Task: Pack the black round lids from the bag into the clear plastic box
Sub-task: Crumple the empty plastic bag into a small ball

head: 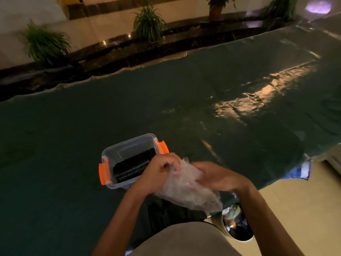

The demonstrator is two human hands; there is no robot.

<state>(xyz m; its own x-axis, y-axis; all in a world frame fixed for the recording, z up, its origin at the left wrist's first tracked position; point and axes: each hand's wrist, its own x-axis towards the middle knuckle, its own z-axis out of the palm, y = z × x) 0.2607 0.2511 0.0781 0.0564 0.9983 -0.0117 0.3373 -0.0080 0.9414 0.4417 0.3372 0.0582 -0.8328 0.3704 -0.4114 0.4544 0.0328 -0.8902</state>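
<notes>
Both hands (186,174) grip bag (186,189); lids (134,168) row runs diagonally in box (118,150).

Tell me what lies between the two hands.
In the head view, only the crumpled clear bag: the left hand pinches its end, the right hand clasps its middle.

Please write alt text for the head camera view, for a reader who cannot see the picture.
Two hands hold a crumpled clear plastic bag above a dark green table: the left hand at its top, the right hand along its side. Just left of the hands stands an open clear plastic box with orange latches, holding a row of black round lids on edge.
</notes>
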